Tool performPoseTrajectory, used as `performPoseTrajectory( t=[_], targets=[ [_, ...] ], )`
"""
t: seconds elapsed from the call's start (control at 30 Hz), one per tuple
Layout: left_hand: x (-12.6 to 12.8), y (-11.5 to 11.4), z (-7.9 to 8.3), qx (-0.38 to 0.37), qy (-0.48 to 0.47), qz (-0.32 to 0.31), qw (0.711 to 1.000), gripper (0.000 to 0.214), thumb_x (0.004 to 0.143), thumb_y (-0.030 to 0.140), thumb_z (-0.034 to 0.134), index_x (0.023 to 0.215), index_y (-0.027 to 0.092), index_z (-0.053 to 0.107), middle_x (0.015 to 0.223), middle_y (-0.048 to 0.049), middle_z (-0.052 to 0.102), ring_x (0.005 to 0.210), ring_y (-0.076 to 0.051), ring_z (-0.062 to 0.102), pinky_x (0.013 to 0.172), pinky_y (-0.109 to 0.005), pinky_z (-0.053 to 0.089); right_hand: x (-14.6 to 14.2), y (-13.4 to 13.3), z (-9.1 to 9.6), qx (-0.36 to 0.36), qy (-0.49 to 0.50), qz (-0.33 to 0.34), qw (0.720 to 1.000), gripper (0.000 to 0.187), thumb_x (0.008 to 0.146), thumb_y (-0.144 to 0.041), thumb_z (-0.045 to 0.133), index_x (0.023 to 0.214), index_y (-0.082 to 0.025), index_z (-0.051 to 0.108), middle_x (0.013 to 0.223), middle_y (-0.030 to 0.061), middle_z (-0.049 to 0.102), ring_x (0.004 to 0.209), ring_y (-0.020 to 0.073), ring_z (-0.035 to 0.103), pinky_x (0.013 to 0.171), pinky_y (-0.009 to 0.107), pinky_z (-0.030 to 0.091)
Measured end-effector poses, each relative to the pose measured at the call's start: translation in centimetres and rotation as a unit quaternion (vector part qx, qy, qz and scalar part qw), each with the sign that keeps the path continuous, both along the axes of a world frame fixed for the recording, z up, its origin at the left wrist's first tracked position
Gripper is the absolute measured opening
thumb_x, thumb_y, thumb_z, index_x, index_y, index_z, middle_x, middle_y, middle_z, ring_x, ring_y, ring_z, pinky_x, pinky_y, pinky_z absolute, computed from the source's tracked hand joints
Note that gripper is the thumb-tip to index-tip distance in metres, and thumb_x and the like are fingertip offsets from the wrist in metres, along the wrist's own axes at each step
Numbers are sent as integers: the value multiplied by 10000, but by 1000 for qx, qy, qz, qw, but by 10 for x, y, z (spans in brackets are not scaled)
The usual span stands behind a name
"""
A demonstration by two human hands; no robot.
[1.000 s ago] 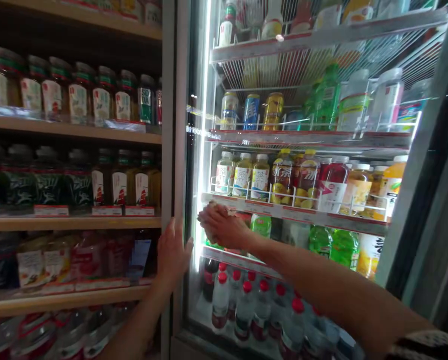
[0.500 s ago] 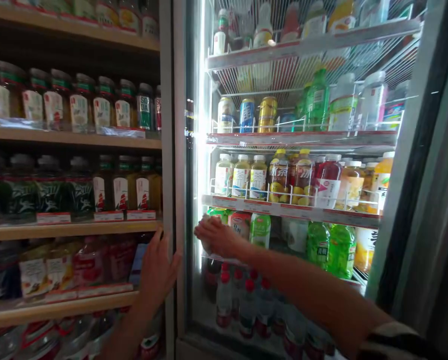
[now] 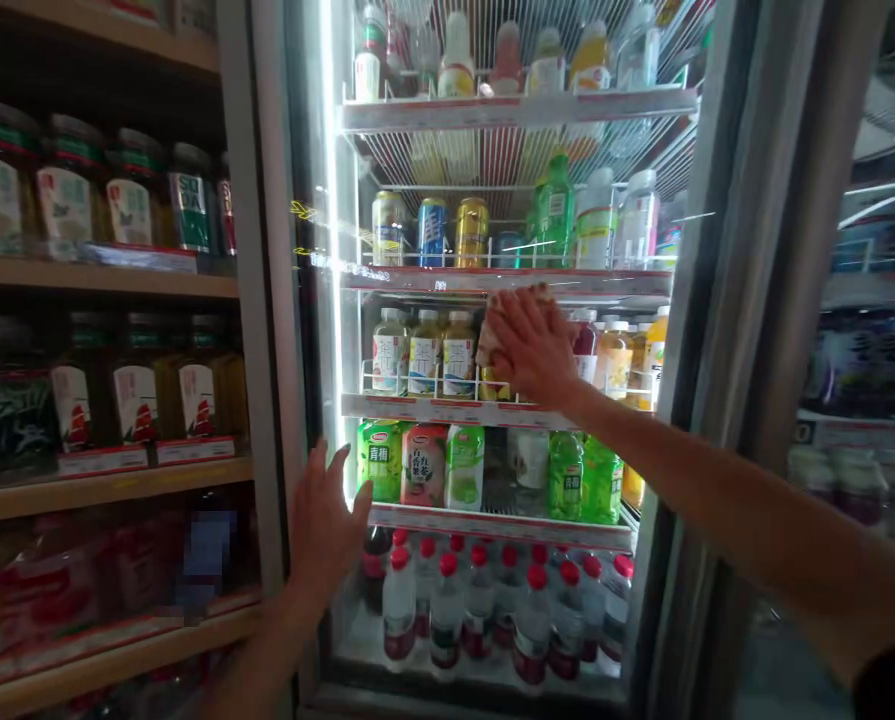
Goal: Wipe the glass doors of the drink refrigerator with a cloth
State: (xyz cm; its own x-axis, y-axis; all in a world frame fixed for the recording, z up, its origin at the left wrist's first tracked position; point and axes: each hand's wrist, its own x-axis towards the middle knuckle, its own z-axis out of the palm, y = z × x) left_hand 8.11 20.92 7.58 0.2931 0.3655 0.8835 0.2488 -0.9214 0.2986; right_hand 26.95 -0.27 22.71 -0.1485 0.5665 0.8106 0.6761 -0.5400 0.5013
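In front of me stands a lit drinks fridge with a glass door (image 3: 484, 560). My right hand (image 3: 529, 340) presses a pale cloth (image 3: 490, 345) flat against the glass, level with the row of tea bottles. Part of the cloth is hidden under the palm. Lower and to the left, my left hand (image 3: 327, 520) is up near the door's left frame (image 3: 267, 300), fingers spread, holding nothing. Whether its fingertips touch the glass I cannot tell. Behind the glass, near that hand, is a green carton-like drink (image 3: 379, 460).
Wooden shelves (image 3: 109, 490) with several rows of bottles line the left side. Inside the fridge, cans (image 3: 432, 230) and red-capped bottles (image 3: 533, 620) stand on separate levels. A metal door frame (image 3: 747, 250) rises at the right, with another glass-fronted cabinet (image 3: 859, 350) beyond it.
My right hand has moved with the cloth from the glass's lower left up to its middle. The view has turned right. My left hand has shifted from the frame toward the glass, fingers spread.
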Motion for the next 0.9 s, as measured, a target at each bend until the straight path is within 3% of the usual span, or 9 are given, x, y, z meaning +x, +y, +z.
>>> performPoseTrajectory(
  t=[0.2, 0.27, 0.33, 0.4, 0.53, 0.6, 0.77, 0.83, 0.9],
  targets=[
    [36, -33, 13, 38, 1, -11, 999, 477, 883, 370, 393, 1302, 145, 419, 1468, -179, 302, 1374, -315, 276, 1093, -509, 292, 3, -31, -69, -251, -60, 94, 961, 568, 863, -352, 469, 1403, -216, 358, 1438, 24, 427, 1353, 192, 305, 1136, 415, 214],
    [43, -42, 16, 57, 0, -19, 998, 483, 885, 362, 394, 1319, 148, 396, 1479, -180, 277, 1391, -311, 239, 1105, -507, 267, 15, -48, -48, -188, -44, 65, 979, 555, 879, -359, 438, 1410, -230, 341, 1463, 31, 392, 1372, 210, 279, 1142, 458, 177],
    [48, -50, 19, 74, -1, -27, 997, 487, 886, 352, 399, 1332, 158, 378, 1487, -175, 260, 1402, -307, 212, 1110, -503, 255, 28, -65, -17, -39, -10, 3, 999, 562, 889, -379, 412, 1419, -214, 319, 1509, 69, 303, 1406, 268, 203, 1129, 546, 122],
    [52, -57, 20, 93, -8, -34, 995, 484, 889, 346, 398, 1337, 165, 374, 1487, -169, 263, 1405, -305, 208, 1110, -495, 256, 35, -82, -10, 54, 6, -35, 998, 559, 894, -399, 399, 1409, -190, 335, 1527, 98, 254, 1422, 300, 142, 1117, 575, 108],
    [64, -76, 21, 153, -21, -52, 987, 483, 893, 325, 404, 1347, 164, 377, 1484, -169, 281, 1404, -306, 212, 1118, -502, 232, 30, -112, -79, -84, -27, -17, 996, 509, 879, -335, 409, 1373, -214, 405, 1479, 45, 366, 1416, 236, 174, 1146, 493, 103],
    [69, -85, 24, 178, -18, -52, 982, 487, 895, 316, 409, 1358, 173, 365, 1482, -168, 290, 1404, -305, 213, 1113, -505, 235, 32, -122, -97, -155, -44, 3, 987, 497, 873, -331, 417, 1365, -264, 417, 1464, -3, 394, 1404, 196, 206, 1152, 435, 118],
    [81, -90, 36, 192, -45, -20, 980, 483, 892, 321, 432, 1341, 148, 390, 1457, -200, 323, 1385, -325, 253, 1083, -516, 272, 52, -134, -36, 146, 23, -101, 984, 559, 898, -371, 362, 1420, -171, 335, 1506, 119, 295, 1414, 304, 168, 1103, 565, 126],
    [84, -87, 38, 199, -47, -7, 979, 481, 890, 317, 434, 1336, 138, 402, 1445, -207, 343, 1380, -331, 267, 1075, -519, 281, 52, -139, -39, 138, 24, -107, 984, 568, 891, -373, 369, 1418, -163, 344, 1505, 127, 296, 1415, 312, 166, 1104, 561, 126],
    [87, -82, 36, 204, -39, 8, 978, 475, 894, 315, 420, 1335, 137, 408, 1439, -206, 357, 1376, -333, 277, 1067, -523, 289, 50, -145, -65, 5, -17, -58, 998, 530, 878, -336, 386, 1391, -207, 397, 1479, 83, 361, 1417, 264, 183, 1128, 499, 120]
  ],
)
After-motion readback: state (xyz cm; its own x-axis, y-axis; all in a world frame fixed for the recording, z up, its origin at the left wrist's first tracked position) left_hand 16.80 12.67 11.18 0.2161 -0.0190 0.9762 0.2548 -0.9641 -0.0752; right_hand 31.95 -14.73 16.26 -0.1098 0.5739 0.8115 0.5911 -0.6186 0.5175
